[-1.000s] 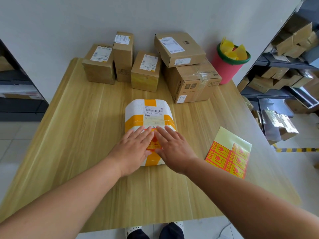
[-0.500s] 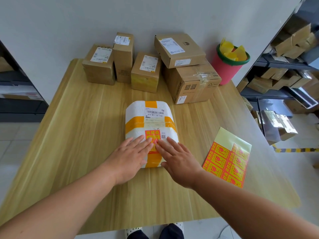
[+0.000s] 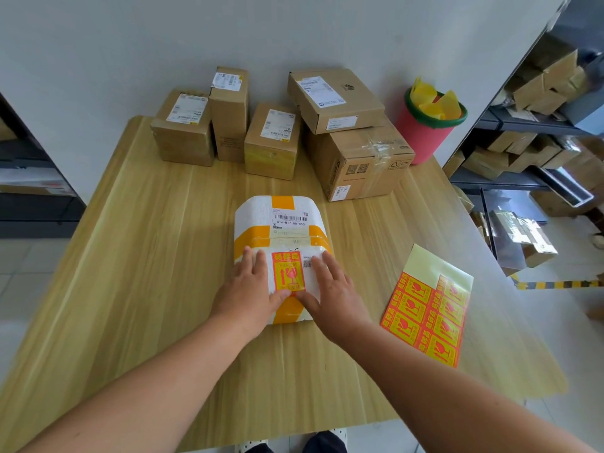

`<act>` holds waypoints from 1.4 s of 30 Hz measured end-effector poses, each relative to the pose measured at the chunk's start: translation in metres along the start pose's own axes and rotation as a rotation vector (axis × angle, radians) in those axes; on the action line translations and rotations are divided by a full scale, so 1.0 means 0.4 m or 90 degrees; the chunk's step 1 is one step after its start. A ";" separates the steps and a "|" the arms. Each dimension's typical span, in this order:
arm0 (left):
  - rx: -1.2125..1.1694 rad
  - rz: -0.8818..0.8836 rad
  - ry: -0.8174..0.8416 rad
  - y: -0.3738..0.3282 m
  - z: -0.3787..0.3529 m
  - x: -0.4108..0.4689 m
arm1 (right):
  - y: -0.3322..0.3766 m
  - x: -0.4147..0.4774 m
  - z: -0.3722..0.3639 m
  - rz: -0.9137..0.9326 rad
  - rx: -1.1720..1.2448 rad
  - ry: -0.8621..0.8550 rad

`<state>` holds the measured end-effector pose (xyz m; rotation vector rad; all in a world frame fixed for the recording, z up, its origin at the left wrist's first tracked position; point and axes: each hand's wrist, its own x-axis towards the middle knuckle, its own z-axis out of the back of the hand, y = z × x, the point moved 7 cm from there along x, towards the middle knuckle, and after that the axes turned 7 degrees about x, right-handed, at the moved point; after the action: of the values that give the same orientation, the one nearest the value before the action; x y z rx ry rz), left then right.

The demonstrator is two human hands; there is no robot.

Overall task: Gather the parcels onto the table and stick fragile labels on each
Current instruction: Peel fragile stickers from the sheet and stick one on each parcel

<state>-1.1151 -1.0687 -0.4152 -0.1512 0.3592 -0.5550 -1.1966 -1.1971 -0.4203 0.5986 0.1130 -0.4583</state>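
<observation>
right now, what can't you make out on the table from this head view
Head view only:
- Near corners of the white foam parcel: covered by the left hand and right hand.
- Small print on the fragile label: too small to read.
- Cardboard boxes at the back: only tops and fronts show, so labels elsewhere can't be ruled out.
- Sticker sheet: far stickers glare-washed.

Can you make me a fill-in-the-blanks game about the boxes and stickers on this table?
1. The red fragile label is stuck on the ____ foam parcel.
2. The sticker sheet lies by the ____ hand.
3. The left hand lies flat, palm ____.
4. The red bin holds ____ paper scraps.

Missing words: white; right; down; yellow
</observation>
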 end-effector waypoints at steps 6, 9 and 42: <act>-0.071 0.016 0.000 0.010 -0.003 -0.002 | 0.001 0.002 0.005 -0.031 0.054 -0.017; -0.201 0.119 0.043 0.056 -0.039 0.012 | -0.041 0.009 -0.007 -0.148 0.180 -0.007; -0.286 -0.123 -0.168 -0.911 0.108 0.418 | -0.773 0.164 0.716 -0.122 0.315 -0.327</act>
<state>-1.1444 -1.4633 -0.3379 -0.6916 0.2080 -0.6293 -1.2845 -1.6101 -0.3596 0.9393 -0.4487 -0.8233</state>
